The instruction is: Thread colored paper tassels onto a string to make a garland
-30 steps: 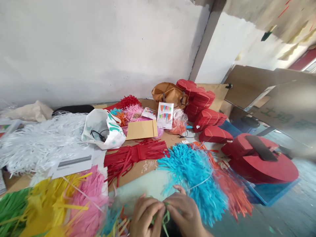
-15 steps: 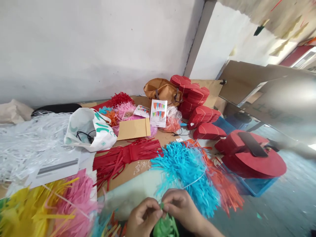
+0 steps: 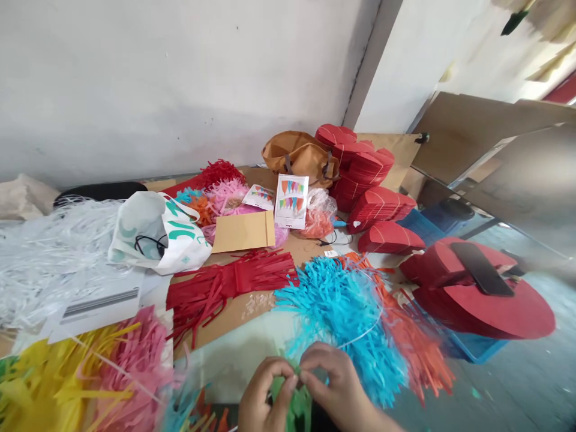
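At the bottom centre, my left hand [image 3: 265,396] and my right hand [image 3: 335,384] pinch the top of a green paper tassel [image 3: 299,411] between thumbs and forefingers. The fingertips of both hands nearly meet there. Green strips hang below the pinch, and their lower ends pass out of the picture. Just beyond my right hand lies a heap of blue paper tassels [image 3: 346,318], with a thin white cord [image 3: 375,318] across it. Orange-red tassels [image 3: 418,348] lie along its right side. A dark red fringed bundle [image 3: 236,279] is spread farther back.
Yellow fringe [image 3: 49,378] and pink fringe [image 3: 135,354] lie at left. Behind them are white paper strips [image 3: 40,258] and a white bag [image 3: 148,234]. Red paper stacks [image 3: 382,207] and a brown bag [image 3: 297,156] stand at the back. A dark phone-like slab [image 3: 481,268] rests on red stacks at right.
Both hands stay at the green tassel; its top has shifted slightly, and more green shows above and between my fingers. The view has turned slightly.
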Demonstrator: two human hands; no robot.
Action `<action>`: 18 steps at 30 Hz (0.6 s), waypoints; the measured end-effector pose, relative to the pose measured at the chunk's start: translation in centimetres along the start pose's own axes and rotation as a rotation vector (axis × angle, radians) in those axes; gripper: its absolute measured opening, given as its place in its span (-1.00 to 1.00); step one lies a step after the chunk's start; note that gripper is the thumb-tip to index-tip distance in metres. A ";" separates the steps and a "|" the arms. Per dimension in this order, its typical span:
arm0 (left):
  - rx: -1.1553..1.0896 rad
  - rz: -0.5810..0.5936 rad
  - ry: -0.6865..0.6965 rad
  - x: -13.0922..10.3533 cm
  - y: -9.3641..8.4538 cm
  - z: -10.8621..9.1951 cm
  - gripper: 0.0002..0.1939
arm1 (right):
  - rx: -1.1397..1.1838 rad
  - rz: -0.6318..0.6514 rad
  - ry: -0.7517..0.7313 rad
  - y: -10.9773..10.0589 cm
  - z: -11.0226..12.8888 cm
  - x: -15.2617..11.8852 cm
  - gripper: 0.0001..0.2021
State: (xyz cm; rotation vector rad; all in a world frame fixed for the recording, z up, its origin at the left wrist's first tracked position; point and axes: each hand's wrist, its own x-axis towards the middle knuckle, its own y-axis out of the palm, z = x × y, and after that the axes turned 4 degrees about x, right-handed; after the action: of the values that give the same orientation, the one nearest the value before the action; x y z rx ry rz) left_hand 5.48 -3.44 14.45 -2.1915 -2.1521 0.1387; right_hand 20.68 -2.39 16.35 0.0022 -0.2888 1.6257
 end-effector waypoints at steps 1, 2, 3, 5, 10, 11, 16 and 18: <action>-0.121 0.056 -0.129 0.2 0.2 0.2 -0.71 | 0.059 0.040 0.071 -0.1 -0.1 0.3 -0.83; -0.248 0.113 -0.250 0.3 0.3 0.3 -0.67 | 0.146 0.080 0.169 -0.2 -0.2 0.5 -0.80; -0.356 0.157 -0.343 0.5 0.5 0.5 -0.64 | 0.245 0.113 0.279 -0.2 -0.4 0.7 -0.77; -0.429 0.165 -0.371 0.8 0.8 0.6 -0.63 | 0.393 0.132 0.455 -0.1 -0.8 1.1 -0.73; 0.008 0.032 0.048 1.7 0.5 0.5 -0.76 | 0.177 0.034 0.276 -0.3 -1.1 1.5 -0.78; 0.052 0.057 0.085 1.9 0.3 0.4 -0.78 | 0.148 0.052 0.220 -0.4 -1.1 1.6 -0.77; 0.244 0.119 0.248 2.6 -0.4 0.2 -0.88 | 0.001 0.024 0.031 -0.8 -1.6 1.4 -0.81; 0.334 0.081 0.324 2.6 -0.4 0.1 -0.89 | -0.057 -0.027 -0.030 -0.7 -1.7 1.2 -0.85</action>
State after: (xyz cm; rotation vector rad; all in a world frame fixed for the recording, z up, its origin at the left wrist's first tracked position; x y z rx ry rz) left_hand 5.07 -0.86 14.33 -1.9560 -1.7293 0.1264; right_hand 21.59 -0.87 15.01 -0.0126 -0.3568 1.5918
